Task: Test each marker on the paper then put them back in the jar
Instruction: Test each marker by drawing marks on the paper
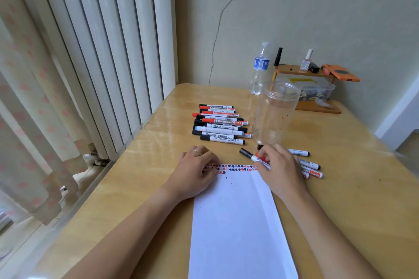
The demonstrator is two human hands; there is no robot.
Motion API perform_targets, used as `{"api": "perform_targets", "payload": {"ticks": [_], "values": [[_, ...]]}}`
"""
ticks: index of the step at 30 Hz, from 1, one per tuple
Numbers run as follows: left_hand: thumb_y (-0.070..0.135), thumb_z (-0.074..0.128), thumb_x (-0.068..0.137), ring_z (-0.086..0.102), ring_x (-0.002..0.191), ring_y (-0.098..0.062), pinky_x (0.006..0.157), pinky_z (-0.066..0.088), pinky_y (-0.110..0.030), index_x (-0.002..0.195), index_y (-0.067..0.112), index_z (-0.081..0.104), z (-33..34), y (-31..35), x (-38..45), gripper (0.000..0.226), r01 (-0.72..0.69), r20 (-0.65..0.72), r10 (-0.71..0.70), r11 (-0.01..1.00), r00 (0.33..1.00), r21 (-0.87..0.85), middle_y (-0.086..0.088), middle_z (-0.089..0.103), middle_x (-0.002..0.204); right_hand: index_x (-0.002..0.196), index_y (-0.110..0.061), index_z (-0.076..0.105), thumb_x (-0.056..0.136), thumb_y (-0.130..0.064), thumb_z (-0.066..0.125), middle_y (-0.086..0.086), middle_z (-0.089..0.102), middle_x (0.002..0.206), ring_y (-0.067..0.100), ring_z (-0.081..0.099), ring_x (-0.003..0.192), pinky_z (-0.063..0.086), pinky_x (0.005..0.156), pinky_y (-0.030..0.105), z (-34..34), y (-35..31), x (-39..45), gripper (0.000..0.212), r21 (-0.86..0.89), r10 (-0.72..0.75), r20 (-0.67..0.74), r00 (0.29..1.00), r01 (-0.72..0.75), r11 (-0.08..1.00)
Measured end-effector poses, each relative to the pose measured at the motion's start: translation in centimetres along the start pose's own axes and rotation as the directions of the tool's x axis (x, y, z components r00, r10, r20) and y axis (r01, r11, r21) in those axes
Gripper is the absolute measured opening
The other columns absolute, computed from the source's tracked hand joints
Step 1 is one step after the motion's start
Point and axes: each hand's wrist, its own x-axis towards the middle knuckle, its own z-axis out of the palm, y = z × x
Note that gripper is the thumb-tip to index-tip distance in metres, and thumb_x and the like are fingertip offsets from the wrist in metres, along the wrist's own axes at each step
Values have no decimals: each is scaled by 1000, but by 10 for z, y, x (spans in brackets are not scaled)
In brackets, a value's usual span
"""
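Right hand [280, 166] pinches marker [256, 158] at paper [238, 222] top edge, cap on. Left hand [196, 169] loosely curled, pins paper corner. Jar [275, 113] empty behind. Advice: uncap, short stroke beside existing marks, keep paper pinned.

Paper [235, 222] corner under left hand [195, 172]

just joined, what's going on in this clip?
A person is testing markers on a sheet of paper. The right hand holds a capped marker at the paper's top edge, by a row of red and black marks. The left hand steadies the paper. The jar looks empty; a pile of markers lies beside it.
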Motion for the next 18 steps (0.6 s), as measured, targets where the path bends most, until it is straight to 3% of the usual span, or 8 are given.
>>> {"api": "perform_targets", "payload": {"ticks": [8,13,16,18], "values": [[33,53,95,45,112,-10,91,28,-31,110,34,65,1,0,2,19,14,-5,-14,1000,1000,3,12,54,110,84,-20,62,77,-10,73,-2,52,89,29,58,93,28,78,36,7,-1,0,17,-77,103,-47,994,-106,991],[24,53,96,54,99,-14,86,48,-39,109,28,66,-2,-3,13,18,25,-14,-25,1000,1000,-19,9,59,102,86,-18,61,76,-9,73,2,51,88,33,58,91,37,78,40,11,-1,-2,17,-96,96,-64,993,-102,990],[15,57,96,58,107,-20,89,46,-39,115,22,65,-1,-7,30,23,23,-78,-15,995,997,96,3,62,116,87,-16,63,75,-6,70,3,52,89,32,58,88,43,76,41,10,-6,0,17,-89,33,-141,990,-46,995],[12,57,95,55,113,-23,89,42,-38,121,20,64,-1,-11,43,29,57,-124,-35,981,992,184,-1,61,123,86,-13,62,78,-7,61,3,52,87,30,56,82,47,71,40,8,-15,0,10,-57,-96,-166,981,88,995]]}}
